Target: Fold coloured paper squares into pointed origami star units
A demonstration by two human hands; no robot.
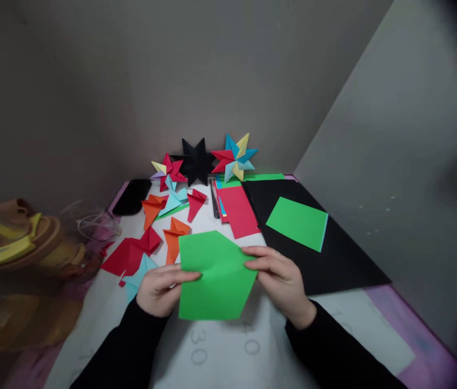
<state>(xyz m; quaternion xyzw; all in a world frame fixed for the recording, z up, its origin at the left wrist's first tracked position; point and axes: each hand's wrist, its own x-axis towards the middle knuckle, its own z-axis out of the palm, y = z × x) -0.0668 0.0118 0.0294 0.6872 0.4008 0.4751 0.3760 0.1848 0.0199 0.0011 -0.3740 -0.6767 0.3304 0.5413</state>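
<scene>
A: Which parts are concealed?

B: A light-blue folded piece (144, 269) is partly covered by the left hand (159, 292), and whatever lies behind the green sheet (218, 292) cannot be seen. Both black sleeves (126, 346) are cut off by the lower border; the yellow object (13, 254) at far left is too blurred to be identified.

A: How is the sheet gripped?

B: It is held above the white paper (220, 373), its left side pinched by the left hand, its upper right side by the right hand (280, 281).

A: What surrounds it?

B: An orange folded piece (174, 235) is slightly overlapped by it. To the right, a second green sheet (299, 222) is laid on a black sheet (333, 270). At the back, a black star (196, 162) is flanked by two multicoloured stars (235, 158), its points partly hidden.
</scene>
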